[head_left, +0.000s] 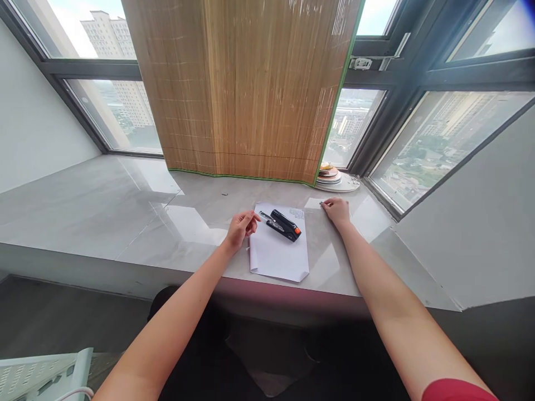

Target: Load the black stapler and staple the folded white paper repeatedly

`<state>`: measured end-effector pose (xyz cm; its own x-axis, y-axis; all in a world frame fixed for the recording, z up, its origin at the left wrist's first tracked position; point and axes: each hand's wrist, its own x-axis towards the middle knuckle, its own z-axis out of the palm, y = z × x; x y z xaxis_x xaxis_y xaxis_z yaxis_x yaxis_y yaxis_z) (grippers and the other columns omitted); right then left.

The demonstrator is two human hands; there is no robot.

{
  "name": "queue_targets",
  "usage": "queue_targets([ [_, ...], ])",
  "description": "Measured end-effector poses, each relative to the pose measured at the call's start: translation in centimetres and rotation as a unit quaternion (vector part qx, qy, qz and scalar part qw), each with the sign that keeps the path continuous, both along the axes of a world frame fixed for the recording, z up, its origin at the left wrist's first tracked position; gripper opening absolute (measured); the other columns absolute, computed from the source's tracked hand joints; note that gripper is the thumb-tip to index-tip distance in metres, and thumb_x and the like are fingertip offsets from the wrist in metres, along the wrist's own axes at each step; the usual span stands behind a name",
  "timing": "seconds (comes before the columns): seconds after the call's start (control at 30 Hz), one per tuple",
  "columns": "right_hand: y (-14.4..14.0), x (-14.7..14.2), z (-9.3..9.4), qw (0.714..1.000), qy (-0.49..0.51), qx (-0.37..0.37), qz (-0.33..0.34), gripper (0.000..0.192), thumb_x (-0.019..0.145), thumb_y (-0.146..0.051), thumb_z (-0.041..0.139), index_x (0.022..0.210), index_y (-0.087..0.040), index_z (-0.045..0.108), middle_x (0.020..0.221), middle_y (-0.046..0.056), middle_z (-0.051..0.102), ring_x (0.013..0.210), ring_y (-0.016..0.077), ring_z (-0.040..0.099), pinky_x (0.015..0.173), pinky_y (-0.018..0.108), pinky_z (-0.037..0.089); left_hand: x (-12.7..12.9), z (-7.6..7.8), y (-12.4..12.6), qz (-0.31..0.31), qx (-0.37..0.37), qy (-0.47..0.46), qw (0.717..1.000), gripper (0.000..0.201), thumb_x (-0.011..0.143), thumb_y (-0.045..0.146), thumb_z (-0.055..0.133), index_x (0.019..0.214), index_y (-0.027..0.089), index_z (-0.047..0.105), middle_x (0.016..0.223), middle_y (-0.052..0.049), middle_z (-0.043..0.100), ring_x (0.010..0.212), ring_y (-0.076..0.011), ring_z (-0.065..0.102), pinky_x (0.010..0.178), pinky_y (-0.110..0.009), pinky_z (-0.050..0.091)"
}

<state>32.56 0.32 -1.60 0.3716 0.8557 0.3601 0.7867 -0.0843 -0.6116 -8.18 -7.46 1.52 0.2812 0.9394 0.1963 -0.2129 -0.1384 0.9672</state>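
One black stapler [285,221], spread open, lies on white paper [276,259], one end right beside the bent fingertips of the left hand [240,227]; whether they grip it, I cannot tell. Well apart, the right hand [337,210] pinches a small grey piece [321,204] over the pale sill [83,200], near stacked plates [330,179].

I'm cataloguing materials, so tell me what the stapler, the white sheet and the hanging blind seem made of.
Stapler: probably smooth black plastic with some metal, from its dark casing and silvery strip.
White sheet: seemingly matte paper, from its bent lower corner.
Hanging blind: likely bamboo or thin wood, slightly glossy, by narrow brown strips.
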Motion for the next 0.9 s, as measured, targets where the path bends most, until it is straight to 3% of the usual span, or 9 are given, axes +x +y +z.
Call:
queue_targets([
  [0.13, 0.4, 1.0, -0.8, 0.998, 0.060, 0.008, -0.011, 0.018, 0.074, -0.035, 0.079, 0.085, -0.021, 0.074, 0.091, 0.010, 0.081, 0.093, 0.0288, 0.076, 0.101, 0.043, 0.056, -0.4, 0.3, 2.5, 0.059, 0.020, 0.027, 0.998, 0.045, 0.101, 0.060, 0.059, 0.093, 0.018, 0.071, 0.057, 0.001, 0.056, 0.045, -0.0111, 0.041, 0.046, -0.025, 0.029],
  [0.2, 0.6, 1.6, -0.9, 0.996, 0.087, -0.004, -0.020, 0.027, 0.070, -0.033, 0.084, 0.091, -0.021, 0.071, 0.096, 0.011, 0.081, 0.096, 0.0281, 0.076, 0.102, 0.042, 0.057, -1.4, 0.9, 5.4, 0.119, 0.056, 0.113, 0.985, 0.034, 0.104, 0.049, 0.054, 0.100, 0.019, 0.070, 0.059, 0.000, 0.058, 0.048, -0.0142, 0.046, 0.049, -0.027, 0.037],
  [0.27, 0.7, 1.9, -1.0, 0.995, 0.097, -0.023, -0.016, 0.035, 0.067, -0.032, 0.087, 0.095, -0.022, 0.069, 0.101, 0.011, 0.080, 0.099, 0.0278, 0.075, 0.103, 0.042, 0.057, -2.8, 1.5, 9.0, 0.214, 0.105, 0.254, 0.937, 0.022, 0.104, 0.032, 0.051, 0.106, 0.020, 0.069, 0.069, -0.003, 0.066, 0.059, -0.0185, 0.059, 0.062, -0.031, 0.049],
  [0.33, 0.5, 1.9, -1.3, 0.996, 0.088, -0.025, -0.001, 0.040, 0.068, -0.032, 0.085, 0.102, -0.022, 0.067, 0.105, 0.011, 0.079, 0.102, 0.0281, 0.074, 0.105, 0.044, 0.057, -4.3, 1.9, 12.4, 0.278, 0.117, 0.423, 0.855, 0.024, 0.098, 0.015, 0.050, 0.111, 0.019, 0.070, 0.097, -0.012, 0.075, 0.089, -0.0256, 0.071, 0.084, -0.038, 0.056],
  [0.43, -0.1, 1.6, -2.0, 0.998, 0.055, 0.004, 0.011, 0.052, 0.072, -0.031, 0.080, 0.119, -0.020, 0.064, 0.109, 0.012, 0.078, 0.105, 0.0295, 0.074, 0.109, 0.050, 0.055, -6.1, 1.6, 16.1, 0.279, 0.120, 0.481, 0.822, 0.039, 0.086, 0.005, 0.057, 0.120, 0.015, 0.072, 0.137, -0.023, 0.068, 0.129, -0.0365, 0.065, 0.107, -0.048, 0.052],
  [0.53, -0.7, 1.3, -2.6, 0.997, 0.050, 0.053, 0.001, 0.062, 0.074, -0.034, 0.077, 0.132, -0.019, 0.058, 0.111, 0.013, 0.077, 0.100, 0.0301, 0.073, 0.103, 0.052, 0.057, -7.2, 0.5, 18.1, 0.249, 0.140, 0.502, 0.816, 0.049, 0.084, 0.004, 0.060, 0.130, 0.017, 0.073, 0.150, -0.020, 0.063, 0.141, -0.0379, 0.058, 0.116, -0.049, 0.047],
  [0.73, -2.1, -0.3, 0.4, 0.979, -0.026, 0.203, 0.005, 0.028, 0.088, -0.037, 0.064, 0.112, -0.022, 0.067, 0.103, 0.012, 0.076, 0.099, 0.0324, 0.069, 0.093, 0.052, 0.058, -9.3, -1.4, 20.3, 0.227, 0.144, 0.525, 0.808, 0.027, 0.092, 0.013, 0.061, 0.110, 0.016, 0.080, 0.127, -0.020, 0.076, 0.121, -0.0354, 0.067, 0.109, -0.046, 0.050],
  [0.8, -3.1, -2.2, 2.2, 0.970, -0.059, 0.230, 0.045, 0.014, 0.093, -0.035, 0.064, 0.099, -0.024, 0.068, 0.096, 0.010, 0.075, 0.095, 0.0309, 0.068, 0.091, 0.050, 0.057, -9.6, -1.4, 20.7, 0.230, 0.140, 0.525, 0.808, 0.019, 0.092, 0.017, 0.064, 0.101, 0.019, 0.081, 0.113, -0.017, 0.079, 0.108, -0.0338, 0.069, 0.100, -0.045, 0.052],
  [0.9, -5.4, -6.0, 4.2, 0.957, -0.054, 0.226, 0.171, 0.015, 0.101, -0.036, 0.063, 0.093, -0.025, 0.069, 0.089, 0.007, 0.073, 0.086, 0.0266, 0.067, 0.084, 0.045, 0.057, -8.4, -0.9, 19.9, 0.243, 0.142, 0.512, 0.811, 0.016, 0.095, 0.020, 0.065, 0.099, 0.020, 0.080, 0.098, -0.013, 0.078, 0.090, -0.0294, 0.068, 0.087, -0.040, 0.051],
])
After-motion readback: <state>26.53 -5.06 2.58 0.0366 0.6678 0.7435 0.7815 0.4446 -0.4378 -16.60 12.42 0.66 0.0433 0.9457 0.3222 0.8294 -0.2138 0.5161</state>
